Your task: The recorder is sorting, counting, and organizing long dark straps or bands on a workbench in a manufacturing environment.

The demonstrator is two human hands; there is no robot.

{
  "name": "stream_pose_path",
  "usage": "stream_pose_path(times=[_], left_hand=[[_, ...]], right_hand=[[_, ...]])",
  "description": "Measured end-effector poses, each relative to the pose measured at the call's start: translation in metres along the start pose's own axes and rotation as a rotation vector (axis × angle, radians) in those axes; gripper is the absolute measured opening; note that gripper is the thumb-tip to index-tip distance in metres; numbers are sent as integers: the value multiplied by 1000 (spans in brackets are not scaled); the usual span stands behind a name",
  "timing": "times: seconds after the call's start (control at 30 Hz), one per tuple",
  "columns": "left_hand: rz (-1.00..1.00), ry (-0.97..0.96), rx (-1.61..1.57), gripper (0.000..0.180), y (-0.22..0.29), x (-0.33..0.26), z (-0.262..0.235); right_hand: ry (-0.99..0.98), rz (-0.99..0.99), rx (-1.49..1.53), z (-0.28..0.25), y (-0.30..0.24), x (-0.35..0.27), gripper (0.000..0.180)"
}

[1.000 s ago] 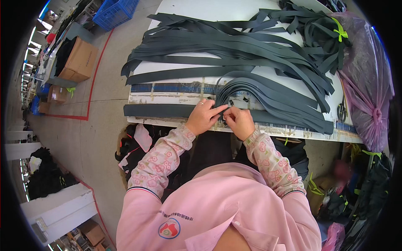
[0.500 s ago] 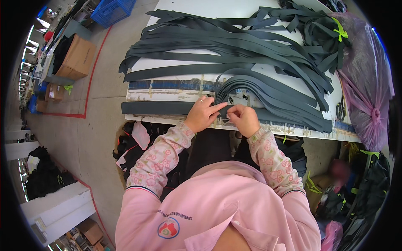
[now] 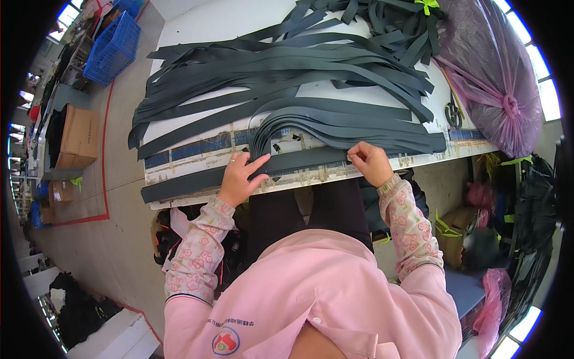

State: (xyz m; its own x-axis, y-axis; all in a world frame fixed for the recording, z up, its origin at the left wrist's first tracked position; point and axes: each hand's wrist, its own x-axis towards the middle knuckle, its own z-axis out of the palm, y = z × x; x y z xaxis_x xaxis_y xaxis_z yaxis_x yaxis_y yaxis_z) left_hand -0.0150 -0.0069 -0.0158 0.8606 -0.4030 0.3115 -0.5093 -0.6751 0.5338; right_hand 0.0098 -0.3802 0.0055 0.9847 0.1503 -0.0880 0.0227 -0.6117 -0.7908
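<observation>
One long dark grey strip (image 3: 200, 179) of flat band lies along the near edge of the table. My left hand (image 3: 238, 179) rests on it, thumb and index finger spread, with fingertips beside the ends of a fanned bundle of strips (image 3: 335, 122). That bundle arches up from those ends and flattens toward the right. Farther right, my right hand (image 3: 372, 164) is closed in a pinch at the front of the bundle, over the near strip. Whatever its fingertips hold is too small to make out.
Many loose grey strips (image 3: 239, 66) cover the table (image 3: 200, 21) behind. Black-handled scissors (image 3: 454, 115) lie at the right, by a purple plastic bag (image 3: 493, 78). A blue crate (image 3: 112, 48) and a cardboard box (image 3: 79, 136) stand to the left, dark fabric (image 3: 532, 197) at the right.
My right hand has moved right along the near strip, away from my left hand, still pinched. My left hand stays by the bundle's ends, thumb now wider apart. The whole view has shifted and tilted.
</observation>
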Motion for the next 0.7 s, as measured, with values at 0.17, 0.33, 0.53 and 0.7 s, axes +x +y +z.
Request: stream_pose_path(times=[0.17, 0.33, 0.53, 0.7], left_hand=[[-7, 8, -1, 53, 2, 1, 0], [-9, 10, 29, 50, 0, 2, 2], [20, 34, 29, 47, 2, 7, 3], [14, 48, 50, 44, 4, 4, 5]], right_hand=[[28, -27, -58, 4, -9, -1, 9], [66, -92, -186, 7, -5, 0, 8], [54, 43, 156, -3, -2, 1, 11], [-382, -29, 280, 49, -46, -8, 27]])
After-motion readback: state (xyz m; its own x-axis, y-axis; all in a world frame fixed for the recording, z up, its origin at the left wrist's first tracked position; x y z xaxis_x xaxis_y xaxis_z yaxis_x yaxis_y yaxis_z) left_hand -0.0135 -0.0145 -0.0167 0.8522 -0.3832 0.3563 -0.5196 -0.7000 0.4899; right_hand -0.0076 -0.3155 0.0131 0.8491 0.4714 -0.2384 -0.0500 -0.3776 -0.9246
